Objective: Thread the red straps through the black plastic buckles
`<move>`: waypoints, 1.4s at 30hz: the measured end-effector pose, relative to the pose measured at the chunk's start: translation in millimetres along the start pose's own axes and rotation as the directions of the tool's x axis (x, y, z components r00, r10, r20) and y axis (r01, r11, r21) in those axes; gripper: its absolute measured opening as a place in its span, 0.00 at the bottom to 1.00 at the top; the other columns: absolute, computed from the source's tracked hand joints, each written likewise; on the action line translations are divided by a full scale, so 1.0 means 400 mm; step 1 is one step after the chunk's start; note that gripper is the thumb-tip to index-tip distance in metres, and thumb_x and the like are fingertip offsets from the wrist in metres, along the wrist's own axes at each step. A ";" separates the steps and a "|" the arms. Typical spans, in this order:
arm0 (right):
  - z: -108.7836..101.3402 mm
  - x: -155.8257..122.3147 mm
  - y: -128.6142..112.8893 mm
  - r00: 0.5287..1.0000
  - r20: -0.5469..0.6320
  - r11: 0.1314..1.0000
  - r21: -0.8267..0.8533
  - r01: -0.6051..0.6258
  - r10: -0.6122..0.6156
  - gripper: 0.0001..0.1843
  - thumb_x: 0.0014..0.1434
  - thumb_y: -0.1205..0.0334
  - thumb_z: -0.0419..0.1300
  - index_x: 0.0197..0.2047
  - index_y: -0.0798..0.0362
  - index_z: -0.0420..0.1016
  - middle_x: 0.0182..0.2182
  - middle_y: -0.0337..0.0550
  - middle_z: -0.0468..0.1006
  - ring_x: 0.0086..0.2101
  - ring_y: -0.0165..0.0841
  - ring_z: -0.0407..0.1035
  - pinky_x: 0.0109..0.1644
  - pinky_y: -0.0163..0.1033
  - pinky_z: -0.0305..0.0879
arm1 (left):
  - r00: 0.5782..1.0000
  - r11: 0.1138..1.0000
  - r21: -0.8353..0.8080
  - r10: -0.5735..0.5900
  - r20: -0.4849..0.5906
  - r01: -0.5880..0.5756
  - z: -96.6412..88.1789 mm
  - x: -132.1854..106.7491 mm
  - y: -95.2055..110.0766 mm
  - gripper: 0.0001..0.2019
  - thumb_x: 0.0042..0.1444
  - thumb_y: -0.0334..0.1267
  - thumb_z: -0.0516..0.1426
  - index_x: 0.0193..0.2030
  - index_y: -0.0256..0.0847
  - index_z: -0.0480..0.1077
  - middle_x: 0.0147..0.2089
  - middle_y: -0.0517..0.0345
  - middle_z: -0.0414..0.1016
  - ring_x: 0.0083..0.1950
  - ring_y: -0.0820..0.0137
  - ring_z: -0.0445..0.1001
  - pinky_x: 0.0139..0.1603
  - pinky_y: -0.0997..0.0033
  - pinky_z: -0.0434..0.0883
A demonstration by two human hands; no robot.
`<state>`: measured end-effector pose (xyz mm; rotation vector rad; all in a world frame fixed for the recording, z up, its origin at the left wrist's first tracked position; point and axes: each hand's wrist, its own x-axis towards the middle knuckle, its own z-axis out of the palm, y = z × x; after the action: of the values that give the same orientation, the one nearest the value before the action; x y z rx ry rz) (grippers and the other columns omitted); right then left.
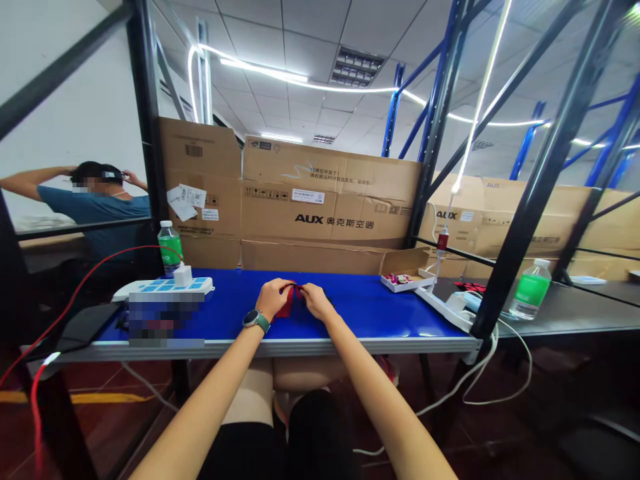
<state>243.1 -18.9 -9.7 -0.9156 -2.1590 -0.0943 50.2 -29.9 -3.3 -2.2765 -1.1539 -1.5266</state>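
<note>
My left hand and my right hand meet over the middle of the blue table. Both are closed in a pinch on a small red piece with a thin dark strand running between the fingers. The red piece hangs just above the table top, partly hidden by my fingers. A watch sits on my left wrist.
A white power strip and a green-labelled bottle stand at the left. A small open cardboard box with small items, a second white strip and another bottle lie right. Cardboard boxes wall the back. Another person sits at far left.
</note>
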 end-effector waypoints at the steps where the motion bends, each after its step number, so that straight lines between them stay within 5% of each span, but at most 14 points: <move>1: 0.001 0.000 -0.002 1.000 0.009 1.000 -0.018 0.009 -0.009 0.11 0.69 0.68 0.51 0.39 0.53 0.75 0.35 0.45 0.77 0.37 0.33 0.71 0.44 0.35 0.65 | 1.000 1.000 0.003 0.005 0.001 -0.005 0.002 0.000 -0.003 0.10 0.62 0.34 0.56 0.43 0.44 0.80 0.43 0.54 0.83 0.44 0.64 0.80 0.49 0.66 0.74; 7: -0.013 -0.005 -0.021 0.999 0.025 0.989 -0.138 -0.045 0.049 0.14 0.71 0.67 0.48 0.34 0.53 0.69 0.32 0.44 0.76 0.33 0.32 0.68 0.40 0.35 0.60 | 0.994 0.998 0.001 0.055 0.092 -0.056 0.011 -0.002 -0.009 0.11 0.63 0.37 0.57 0.45 0.43 0.81 0.43 0.52 0.84 0.42 0.64 0.81 0.46 0.67 0.75; 21: -0.041 -0.012 -0.064 0.977 0.086 0.942 -0.293 -0.161 0.194 0.12 0.67 0.66 0.51 0.37 0.52 0.75 0.38 0.49 0.81 0.36 0.36 0.74 0.37 0.36 0.58 | 0.974 0.995 0.039 0.084 0.208 -0.094 0.005 -0.002 0.002 0.12 0.64 0.39 0.55 0.41 0.42 0.81 0.39 0.52 0.84 0.39 0.64 0.80 0.43 0.67 0.73; 30: -0.042 -0.013 -0.079 0.976 0.063 0.940 -0.288 -0.181 0.207 0.13 0.66 0.62 0.53 0.35 0.52 0.78 0.36 0.49 0.83 0.36 0.36 0.75 0.38 0.34 0.60 | 0.984 0.996 -0.083 0.004 0.176 0.011 0.011 0.001 0.003 0.08 0.61 0.37 0.58 0.43 0.43 0.79 0.41 0.56 0.84 0.41 0.65 0.81 0.44 0.68 0.75; 42: -0.036 -0.017 -0.067 0.981 0.070 0.942 -0.300 -0.152 0.180 0.15 0.69 0.61 0.51 0.39 0.52 0.77 0.39 0.50 0.82 0.39 0.37 0.76 0.41 0.35 0.62 | 0.986 0.985 -0.173 0.020 0.166 0.009 0.003 0.003 0.012 0.08 0.61 0.36 0.56 0.43 0.43 0.77 0.43 0.56 0.83 0.43 0.66 0.80 0.48 0.68 0.75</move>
<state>238.0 -47.4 1.6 -1.2933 -2.1819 -0.2996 54.5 -32.1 -1.6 -2.5632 -1.0911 -1.5133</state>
